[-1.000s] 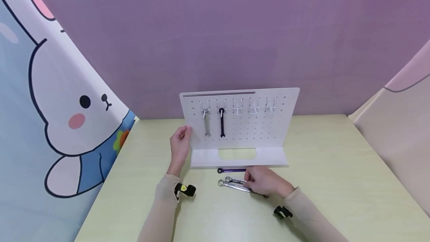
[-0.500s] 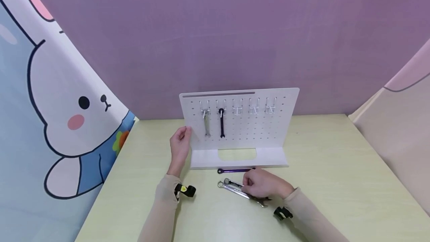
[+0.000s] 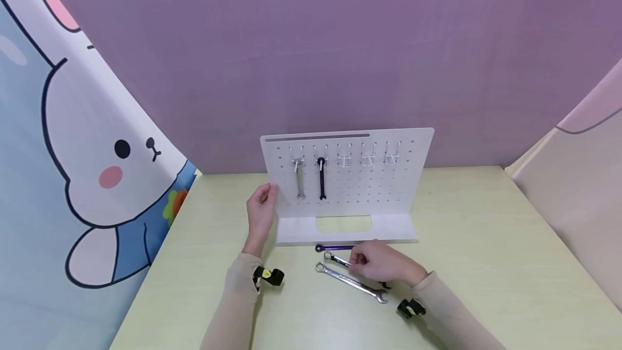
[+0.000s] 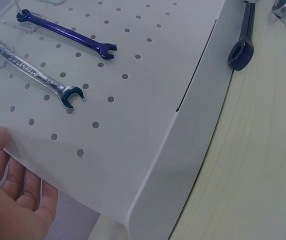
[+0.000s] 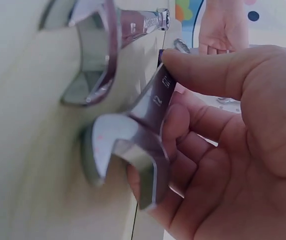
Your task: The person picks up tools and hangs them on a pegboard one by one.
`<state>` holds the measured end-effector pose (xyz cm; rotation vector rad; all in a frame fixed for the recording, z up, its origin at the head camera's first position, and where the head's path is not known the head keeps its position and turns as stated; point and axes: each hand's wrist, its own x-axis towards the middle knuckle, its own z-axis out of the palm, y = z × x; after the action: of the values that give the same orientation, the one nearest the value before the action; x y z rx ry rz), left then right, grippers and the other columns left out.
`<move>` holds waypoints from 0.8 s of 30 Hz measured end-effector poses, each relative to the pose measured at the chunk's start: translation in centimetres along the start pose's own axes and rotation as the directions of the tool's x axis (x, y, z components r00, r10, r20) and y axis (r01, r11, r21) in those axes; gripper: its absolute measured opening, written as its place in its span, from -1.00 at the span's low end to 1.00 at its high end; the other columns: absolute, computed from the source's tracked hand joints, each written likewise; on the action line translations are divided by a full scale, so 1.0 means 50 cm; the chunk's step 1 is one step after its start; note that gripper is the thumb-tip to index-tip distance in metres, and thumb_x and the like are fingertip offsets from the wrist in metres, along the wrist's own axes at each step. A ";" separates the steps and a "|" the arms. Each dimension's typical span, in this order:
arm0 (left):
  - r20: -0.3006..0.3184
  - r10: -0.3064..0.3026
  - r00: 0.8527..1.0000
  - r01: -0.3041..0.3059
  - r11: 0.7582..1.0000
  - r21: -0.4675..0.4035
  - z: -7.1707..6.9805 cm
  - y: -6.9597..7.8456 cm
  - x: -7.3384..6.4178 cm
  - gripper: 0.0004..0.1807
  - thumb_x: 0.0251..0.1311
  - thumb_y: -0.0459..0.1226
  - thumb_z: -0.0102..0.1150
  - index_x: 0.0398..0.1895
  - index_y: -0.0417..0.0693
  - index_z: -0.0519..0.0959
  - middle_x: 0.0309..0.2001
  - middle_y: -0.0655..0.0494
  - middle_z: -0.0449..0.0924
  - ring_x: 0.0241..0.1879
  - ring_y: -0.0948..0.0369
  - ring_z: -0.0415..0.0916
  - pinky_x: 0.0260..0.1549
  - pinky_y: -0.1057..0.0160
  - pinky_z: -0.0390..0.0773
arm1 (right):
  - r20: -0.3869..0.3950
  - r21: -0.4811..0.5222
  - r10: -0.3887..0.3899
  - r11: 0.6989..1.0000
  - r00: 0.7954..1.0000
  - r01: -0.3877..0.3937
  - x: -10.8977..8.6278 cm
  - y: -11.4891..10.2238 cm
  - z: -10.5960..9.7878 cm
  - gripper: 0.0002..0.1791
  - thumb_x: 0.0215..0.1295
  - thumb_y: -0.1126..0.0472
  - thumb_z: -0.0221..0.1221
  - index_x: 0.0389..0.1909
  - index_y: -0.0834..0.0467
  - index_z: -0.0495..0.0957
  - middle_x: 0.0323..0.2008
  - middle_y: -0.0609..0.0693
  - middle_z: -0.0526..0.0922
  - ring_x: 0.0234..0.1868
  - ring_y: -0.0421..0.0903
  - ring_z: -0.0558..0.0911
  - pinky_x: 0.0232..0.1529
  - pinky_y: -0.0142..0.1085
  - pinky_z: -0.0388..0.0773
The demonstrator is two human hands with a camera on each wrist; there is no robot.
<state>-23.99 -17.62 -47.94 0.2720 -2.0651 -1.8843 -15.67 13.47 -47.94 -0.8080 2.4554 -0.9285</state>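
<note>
My left hand [image 3: 261, 212] holds the left edge of a white pegboard stand [image 3: 364, 193], thumb on the front face and fingers behind it. Low over the table, my right hand [image 3: 384, 262] pinches a silver combination wrench [image 5: 152, 102] between thumb and fingers, its open jaw toward the right wrist camera. A longer silver wrench [image 3: 350, 281] lies on the tabletop just in front. Along the stand's front edge lies a purple wrench [image 3: 335, 247], its right end hidden behind my right hand. On the board hang a silver wrench [image 4: 38, 72] and a dark purple wrench [image 4: 68, 32].
Several white wire hooks [image 3: 367, 158] without tools line the board's upper right. The stand's base has a rectangular cutout [image 3: 343, 224]. Behind the pale wooden table [image 3: 476, 242] rises a purple backdrop [image 3: 340, 47], with a cartoon rabbit cloth [image 3: 112, 139] at the left.
My right hand has drawn its silver wrench apart from the longer one, which now lies separately in front. My left hand stays at the board's edge.
</note>
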 end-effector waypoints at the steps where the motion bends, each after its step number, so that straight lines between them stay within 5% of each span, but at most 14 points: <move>1: -0.001 -0.003 1.000 0.003 1.000 0.002 0.001 0.004 -0.002 -0.63 0.61 -0.20 0.14 0.15 -0.38 0.65 0.10 -0.36 0.72 -0.14 0.42 0.55 -0.13 0.56 0.51 | -0.004 0.005 0.001 1.000 1.000 -0.001 0.001 -0.001 -0.001 -0.93 0.44 0.19 0.32 -0.29 0.00 0.69 -0.51 -0.22 0.54 -0.49 -0.32 0.45 -0.39 -0.38 0.48; 9: 0.007 0.008 1.000 -0.008 1.000 0.007 -0.003 0.063 -0.036 -0.67 0.59 -0.28 0.14 0.11 -0.45 0.64 0.05 -0.37 0.73 -0.18 0.43 0.56 -0.14 0.54 0.52 | -0.028 0.020 0.024 1.000 0.999 -0.023 0.003 -0.004 -0.007 -0.90 0.50 0.15 0.29 -0.28 -0.04 0.68 -0.41 -0.21 0.64 -0.43 -0.26 0.53 -0.37 -0.36 0.52; 16: -0.009 0.039 0.999 -0.039 0.999 -0.004 -0.001 -0.006 -0.002 -0.64 0.57 -0.15 0.21 0.10 -0.32 0.69 0.04 -0.28 0.76 -0.16 0.43 0.59 -0.12 0.53 0.55 | -0.059 0.042 0.010 0.999 0.998 -0.008 0.006 0.004 -0.010 -0.93 0.52 0.12 0.28 -0.22 -0.03 0.67 -0.33 -0.20 0.68 -0.41 -0.25 0.53 -0.40 -0.37 0.52; 24: -0.016 0.045 0.999 -0.045 0.999 -0.010 0.001 -0.005 -0.001 -0.66 0.56 -0.19 0.22 0.08 -0.33 0.69 0.02 -0.28 0.76 -0.17 0.42 0.60 -0.13 0.53 0.55 | -0.074 0.084 -0.002 0.996 0.997 0.008 0.005 -0.001 -0.016 -0.92 0.52 0.12 0.29 -0.23 -0.02 0.67 -0.34 -0.16 0.71 -0.46 -0.29 0.49 -0.45 -0.40 0.46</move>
<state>-23.96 -17.60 -48.17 0.2349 -2.0340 -1.8599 -16.27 13.65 -47.35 -0.7639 2.4587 -1.0738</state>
